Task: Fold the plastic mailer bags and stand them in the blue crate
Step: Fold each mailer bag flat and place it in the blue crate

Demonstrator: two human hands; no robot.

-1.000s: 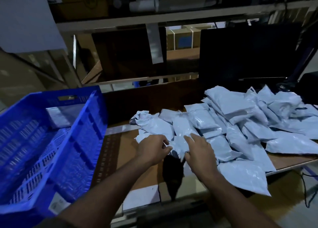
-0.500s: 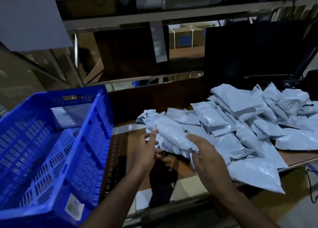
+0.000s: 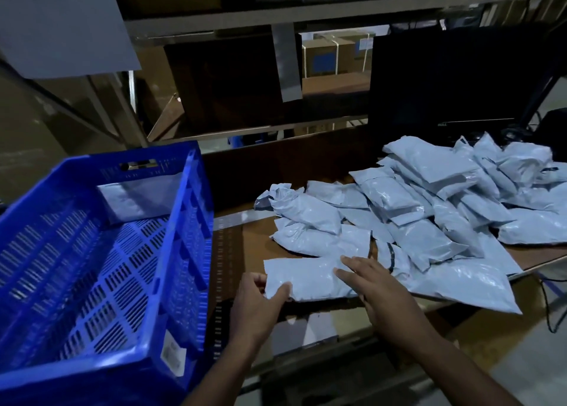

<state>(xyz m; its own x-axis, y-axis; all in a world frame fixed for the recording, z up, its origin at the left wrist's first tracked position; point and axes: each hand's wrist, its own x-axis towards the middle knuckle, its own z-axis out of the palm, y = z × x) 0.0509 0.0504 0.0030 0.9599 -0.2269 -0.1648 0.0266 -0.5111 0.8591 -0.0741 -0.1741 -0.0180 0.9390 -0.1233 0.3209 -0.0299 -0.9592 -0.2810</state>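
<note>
Plastic mailer bag (image 3: 310, 278), left hand (image 3: 256, 301) pinching, right hand (image 3: 379, 289) flat

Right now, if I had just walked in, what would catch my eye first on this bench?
Probably the bright blue crate at the left, with one pale bag standing against its far wall. Next, the heap of pale mailer bags across the right of the cardboard-covered bench. In front, the left hand pinches the corner of one flat mailer while the right hand presses on it with straight fingers.

Glossy, crinkled plastic mailer bags (image 3: 399, 215) lie on a matt cardboard tabletop (image 3: 242, 252) beside a slotted, smooth plastic crate (image 3: 171, 252).
</note>
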